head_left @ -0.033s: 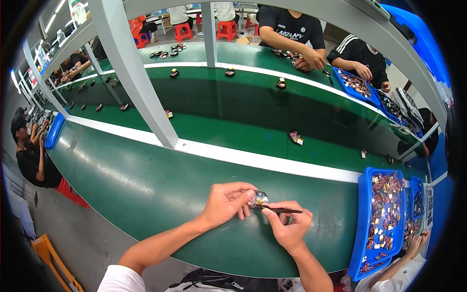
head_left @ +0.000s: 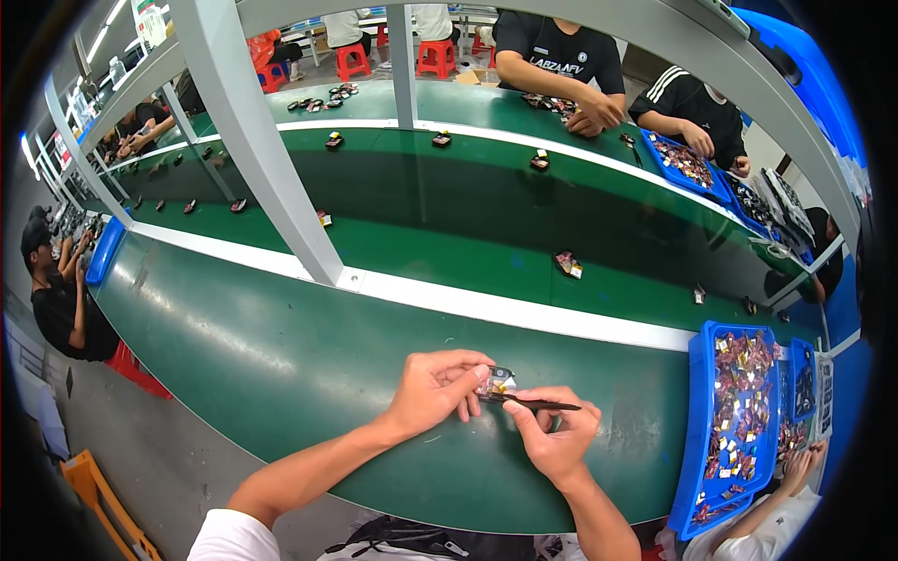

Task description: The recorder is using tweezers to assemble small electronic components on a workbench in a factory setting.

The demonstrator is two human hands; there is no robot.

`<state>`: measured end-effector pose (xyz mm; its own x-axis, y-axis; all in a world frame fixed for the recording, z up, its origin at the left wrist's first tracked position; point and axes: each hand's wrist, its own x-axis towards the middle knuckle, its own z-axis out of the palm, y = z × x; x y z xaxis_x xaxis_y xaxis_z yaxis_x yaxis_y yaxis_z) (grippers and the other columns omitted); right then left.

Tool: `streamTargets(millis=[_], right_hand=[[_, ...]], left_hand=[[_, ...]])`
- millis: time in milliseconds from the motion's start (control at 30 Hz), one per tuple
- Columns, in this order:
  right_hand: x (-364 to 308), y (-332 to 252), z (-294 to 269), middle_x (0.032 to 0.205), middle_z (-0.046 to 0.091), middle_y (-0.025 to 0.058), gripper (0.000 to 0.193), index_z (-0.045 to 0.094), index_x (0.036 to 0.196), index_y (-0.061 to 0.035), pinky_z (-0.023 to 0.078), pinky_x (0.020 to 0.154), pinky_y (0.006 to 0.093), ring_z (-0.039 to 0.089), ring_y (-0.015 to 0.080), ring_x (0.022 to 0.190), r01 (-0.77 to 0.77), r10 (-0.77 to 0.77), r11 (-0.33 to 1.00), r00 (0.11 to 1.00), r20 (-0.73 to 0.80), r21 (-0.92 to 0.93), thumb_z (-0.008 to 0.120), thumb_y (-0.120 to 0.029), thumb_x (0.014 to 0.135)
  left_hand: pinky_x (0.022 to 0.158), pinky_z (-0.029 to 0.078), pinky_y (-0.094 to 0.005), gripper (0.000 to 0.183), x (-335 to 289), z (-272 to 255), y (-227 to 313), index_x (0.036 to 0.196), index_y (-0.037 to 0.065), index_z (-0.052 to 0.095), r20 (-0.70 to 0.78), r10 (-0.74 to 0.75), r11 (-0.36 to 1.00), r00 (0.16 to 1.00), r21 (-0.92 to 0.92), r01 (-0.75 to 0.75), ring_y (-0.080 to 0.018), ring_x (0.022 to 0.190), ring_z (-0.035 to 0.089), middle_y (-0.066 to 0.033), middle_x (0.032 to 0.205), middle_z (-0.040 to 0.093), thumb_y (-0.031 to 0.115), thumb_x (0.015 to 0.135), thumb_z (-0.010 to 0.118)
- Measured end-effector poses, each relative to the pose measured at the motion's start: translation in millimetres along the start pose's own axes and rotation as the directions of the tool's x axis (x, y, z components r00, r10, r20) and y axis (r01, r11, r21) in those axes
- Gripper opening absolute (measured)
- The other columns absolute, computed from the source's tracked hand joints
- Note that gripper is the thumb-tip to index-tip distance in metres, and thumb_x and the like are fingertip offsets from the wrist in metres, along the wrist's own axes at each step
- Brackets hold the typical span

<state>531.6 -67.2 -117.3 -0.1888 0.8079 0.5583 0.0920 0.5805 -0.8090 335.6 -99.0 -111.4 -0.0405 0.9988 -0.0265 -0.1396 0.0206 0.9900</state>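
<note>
My left hand (head_left: 426, 396) holds a small black plastic casing (head_left: 503, 372) above the green worktop, thumb and fingers closed on its left side. Small parts with a pale label and bits of red and yellow show inside the casing. Between the thumb and fingers of my right hand (head_left: 559, 441) are slim black tweezers (head_left: 554, 405). Their tip reaches the near edge of the casing, and their back end points right. My fingers cover part of the casing, and where exactly the tips touch cannot be made out.
Right of my hands stands a blue tray (head_left: 697, 421) of small red and yellow wired parts. Beyond a white rail (head_left: 524, 318), a green conveyor belt (head_left: 440, 252) carries spaced-out casings. A grey metal post (head_left: 257, 140) rises at left. Co-workers sit across the belt and on both sides.
</note>
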Motion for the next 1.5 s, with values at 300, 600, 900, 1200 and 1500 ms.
streamTargets(millis=[300, 600, 900, 1200, 1500], right_hand=[[2.2, -0.5, -4.0, 0.078, 0.077, 0.0043, 0.016, 0.075, 0.088, -0.0044, 0.030, 0.040, 0.0215, 0.040, 0.0037, 0.039, 0.051, -0.049, 0.998, 0.997, 0.065, -0.033, 0.084, 0.000, 0.076], [2.8, -1.0, -2.9, 0.083, 0.078, 0.0084, 0.015, 0.073, 0.084, -0.0046, 0.034, 0.042, 0.0204, 0.044, 0.0040, 0.040, 0.154, -0.150, 0.987, 0.985, 0.090, -0.038, 0.083, 0.002, 0.075], [-1.6, 3.3, -0.2, 0.081, 0.078, 0.0056, 0.017, 0.073, 0.083, -0.0067, 0.034, 0.042, 0.0216, 0.049, 0.0064, 0.040, 0.315, -0.307, 0.940, 0.949, 0.077, -0.132, 0.082, 0.003, 0.073], [-5.9, 2.8, 2.4, 0.081, 0.078, 0.0037, 0.020, 0.074, 0.084, -0.0092, 0.034, 0.045, 0.0233, 0.069, 0.0107, 0.059, 0.462, -0.428, 0.845, 0.886, 0.176, -0.269, 0.079, 0.006, 0.071], [0.4, 4.9, 1.0, 0.084, 0.076, 0.0040, 0.024, 0.074, 0.086, -0.0081, 0.039, 0.045, 0.0258, 0.064, 0.0150, 0.054, 0.441, -0.417, 0.864, 0.897, 0.145, -0.241, 0.082, 0.004, 0.067]], left_hand=[[0.049, 0.052, -0.0238, 0.023, 0.5, 3.2, -1.7, 0.114, -0.010, 0.068, -0.011, 0.003, 1.000, 1.000, -0.001, -0.003, -0.0122, 0.061, 0.067, -0.0119, 0.082, 0.073, 0.008, 0.100, 0.062], [0.049, 0.051, -0.0236, 0.024, 0.6, 3.8, -0.7, 0.115, -0.009, 0.068, -0.007, -0.017, 1.000, 1.000, 0.022, 0.017, -0.0116, 0.060, 0.067, -0.0116, 0.082, 0.073, 0.009, 0.099, 0.064], [0.048, 0.052, -0.0231, 0.026, -0.6, 13.7, -0.3, 0.115, -0.010, 0.068, -0.030, -0.003, 0.996, 1.000, 0.092, 0.006, -0.0107, 0.062, 0.067, -0.0110, 0.086, 0.072, 0.001, 0.092, 0.071], [0.048, 0.053, -0.0227, 0.020, -2.5, 13.7, -1.9, 0.110, -0.009, 0.068, -0.090, 0.005, 0.991, 0.996, 0.130, 0.006, -0.0082, 0.060, 0.065, -0.0095, 0.084, 0.072, 0.000, 0.092, 0.069], [0.050, 0.055, -0.0256, 0.017, 8.0, 13.1, -3.3, 0.109, -0.009, 0.066, -0.105, -0.020, 0.988, 0.994, 0.151, 0.035, -0.0126, 0.059, 0.067, -0.0119, 0.079, 0.071, -0.003, 0.093, 0.067]])
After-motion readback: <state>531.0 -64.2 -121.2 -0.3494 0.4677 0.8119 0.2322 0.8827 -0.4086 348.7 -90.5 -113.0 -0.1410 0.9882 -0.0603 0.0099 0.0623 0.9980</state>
